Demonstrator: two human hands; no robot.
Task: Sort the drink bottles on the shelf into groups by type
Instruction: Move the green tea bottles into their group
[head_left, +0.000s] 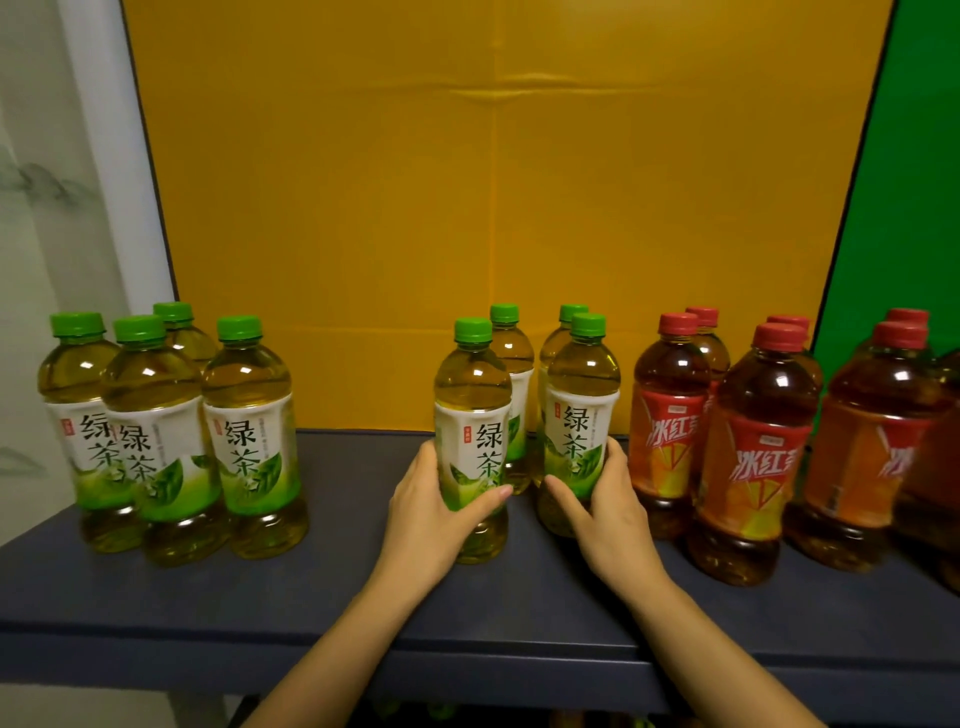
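dark shelf (322, 597), yellow backdrop (493, 208) behind. four green tea bottles (156, 441) stand at the left end; mid-shelf, left hand (431, 519) wraps one middle bottle (472, 415), right hand (608, 509) wraps its neighbour bottle (582, 405); red tea bottles (753, 457) crowd the right end.

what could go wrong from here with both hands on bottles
1. The right hand grips a green tea bottle close beside the red-capped bottles; lifting it out could knock the nearest one over.
2. The left hand holds a second green tea bottle right in front of the rear green bottles; moving both at once might tip those.
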